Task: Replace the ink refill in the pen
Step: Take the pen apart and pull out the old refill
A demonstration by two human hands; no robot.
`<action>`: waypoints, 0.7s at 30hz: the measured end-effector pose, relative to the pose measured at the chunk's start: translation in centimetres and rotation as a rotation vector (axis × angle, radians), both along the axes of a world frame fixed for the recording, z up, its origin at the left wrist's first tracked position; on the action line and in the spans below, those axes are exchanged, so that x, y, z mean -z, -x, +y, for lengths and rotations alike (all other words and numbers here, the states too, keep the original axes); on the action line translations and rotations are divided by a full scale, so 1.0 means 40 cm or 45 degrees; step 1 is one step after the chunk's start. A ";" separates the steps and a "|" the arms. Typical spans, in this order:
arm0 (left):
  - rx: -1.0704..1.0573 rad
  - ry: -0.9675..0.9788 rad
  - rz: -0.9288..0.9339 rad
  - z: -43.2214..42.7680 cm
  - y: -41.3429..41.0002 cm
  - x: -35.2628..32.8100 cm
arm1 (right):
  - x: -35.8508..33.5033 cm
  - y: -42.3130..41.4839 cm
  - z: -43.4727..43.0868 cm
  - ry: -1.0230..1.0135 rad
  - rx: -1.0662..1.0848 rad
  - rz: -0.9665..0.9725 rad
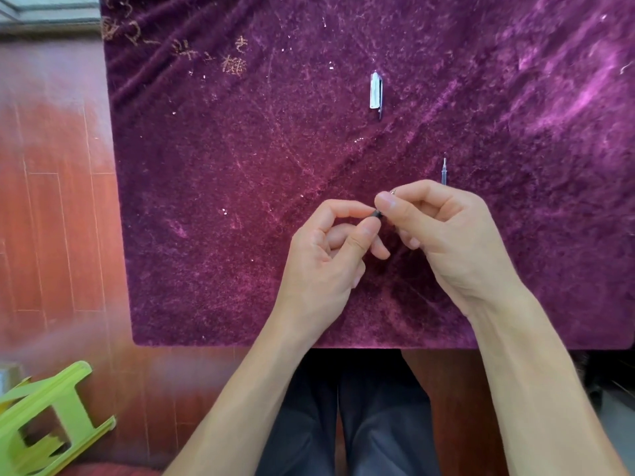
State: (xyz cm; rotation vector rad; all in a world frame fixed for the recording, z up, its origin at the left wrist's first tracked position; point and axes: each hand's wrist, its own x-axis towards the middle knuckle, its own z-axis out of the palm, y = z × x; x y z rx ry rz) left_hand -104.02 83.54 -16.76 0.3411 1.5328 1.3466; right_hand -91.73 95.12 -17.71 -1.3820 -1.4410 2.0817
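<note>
Cloth (240,201), purple, keeps loose parts from rolling. Both hands meet at its six o'clock: left hand (326,259) and right hand (446,235) each pinch closed on a small dark pen piece (377,214), probably twisting it. Cap (375,91) lies at twelve, refill (444,171) just past the right knuckles.
</note>
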 end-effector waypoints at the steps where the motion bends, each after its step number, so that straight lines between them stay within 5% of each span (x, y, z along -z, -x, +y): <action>1: 0.009 0.000 0.011 0.004 0.003 0.001 | 0.001 0.000 0.001 -0.003 0.004 -0.002; 21: 0.109 0.033 -0.036 0.017 0.044 0.017 | 0.005 0.019 0.022 0.054 -0.070 0.022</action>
